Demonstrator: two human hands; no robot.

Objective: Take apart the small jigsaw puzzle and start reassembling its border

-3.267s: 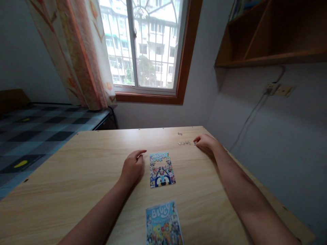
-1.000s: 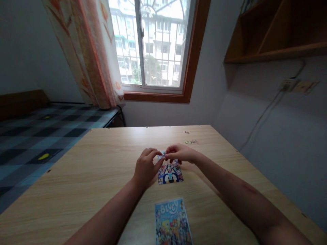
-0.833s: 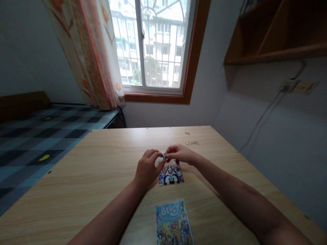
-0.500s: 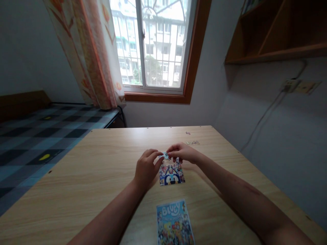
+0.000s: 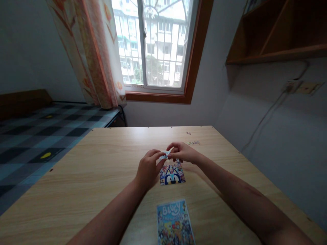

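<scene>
A small light-blue joined section of jigsaw puzzle (image 5: 164,156) is pinched between my two hands, just above the far edge of the assembled part. My left hand (image 5: 150,166) grips its left side with thumb and fingers. On the right side, my right hand (image 5: 182,151) has thumb and forefinger closed on it, the other fingers curled. Below them on the table lies the partly assembled jigsaw puzzle (image 5: 173,177), showing a blue cartoon dog's face. My fingers cover parts of the section and of the puzzle's upper edge.
A colourful picture card or box (image 5: 175,221) lettered "Bluey" lies near me on the wooden table (image 5: 102,177). Loose puzzle pieces (image 5: 193,142) lie beyond my right hand, with a smaller cluster (image 5: 188,133) farther back. A checked bed (image 5: 63,126) stands left.
The light-blue section has tilted and appears lifted a little between my fingers. Both hands stay almost in place, and the view has shifted slightly.
</scene>
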